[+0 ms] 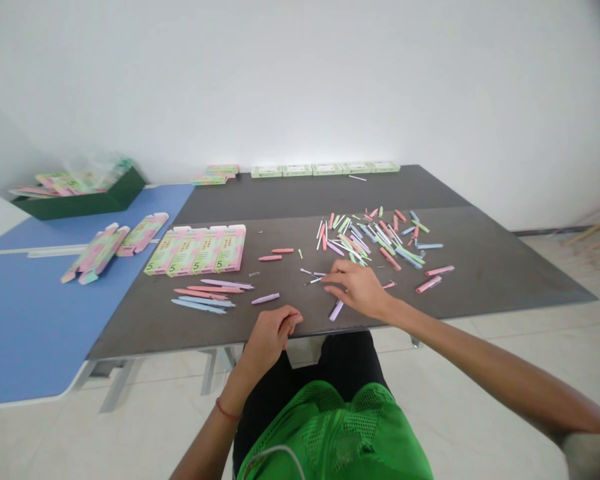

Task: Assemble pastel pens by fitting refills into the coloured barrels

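My left hand (275, 333) rests at the table's front edge, its fingers curled together; whether anything is in them is hidden. Over the small pen parts, my right hand (356, 288) reaches in with thumb and forefinger apart. Its fingertips are beside a white pen refill (313, 281) and a small purple pen part (306, 271). Partly beneath that hand lies a purple pen barrel (337, 310). Between the hands and the finished-looking pens is a single purple pen piece (265, 299). Pink pen pieces (270, 258) lie farther back.
A mixed pile of pen barrels and refills (365, 240) spreads at right. Assembled-looking pens (205, 300) lie at left below upright-printed boxes (207, 251). Flat cartons (96, 253) and a green bin (80, 203) are on the blue table (25, 320). More boxes (325, 169) line the back.
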A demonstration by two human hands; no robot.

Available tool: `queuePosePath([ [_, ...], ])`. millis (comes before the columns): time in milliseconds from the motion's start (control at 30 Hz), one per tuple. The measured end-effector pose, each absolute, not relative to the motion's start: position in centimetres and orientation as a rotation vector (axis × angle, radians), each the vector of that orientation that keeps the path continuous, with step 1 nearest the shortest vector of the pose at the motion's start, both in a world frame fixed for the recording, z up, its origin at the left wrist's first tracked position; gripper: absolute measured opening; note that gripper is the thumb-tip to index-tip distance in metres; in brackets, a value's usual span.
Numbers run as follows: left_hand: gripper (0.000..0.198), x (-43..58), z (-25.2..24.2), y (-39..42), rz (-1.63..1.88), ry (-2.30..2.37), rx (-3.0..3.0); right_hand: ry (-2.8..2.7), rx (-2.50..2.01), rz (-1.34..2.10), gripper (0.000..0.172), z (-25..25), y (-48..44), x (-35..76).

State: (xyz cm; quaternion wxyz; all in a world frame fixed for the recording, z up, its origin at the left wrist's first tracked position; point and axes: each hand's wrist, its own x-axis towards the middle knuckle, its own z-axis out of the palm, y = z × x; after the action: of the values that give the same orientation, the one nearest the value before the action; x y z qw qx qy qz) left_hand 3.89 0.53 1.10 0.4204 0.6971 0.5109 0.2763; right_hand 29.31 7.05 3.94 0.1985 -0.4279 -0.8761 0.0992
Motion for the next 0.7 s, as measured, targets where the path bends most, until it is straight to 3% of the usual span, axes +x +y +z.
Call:
queuePosePath([
  [167, 0.03, 3.8, 1.0, 0.6, 0.7, 1.27, 1.734, -2.829, -1.204, 0.012, 0.019, 3.6, 9.7, 27.0],
  [700, 0.028, 3.7, 1.1, 0.5, 0.668, 1.295, 1.685, -2.803, -1.295, -0.001, 0.02, 2.1, 11.8, 27.6],
])
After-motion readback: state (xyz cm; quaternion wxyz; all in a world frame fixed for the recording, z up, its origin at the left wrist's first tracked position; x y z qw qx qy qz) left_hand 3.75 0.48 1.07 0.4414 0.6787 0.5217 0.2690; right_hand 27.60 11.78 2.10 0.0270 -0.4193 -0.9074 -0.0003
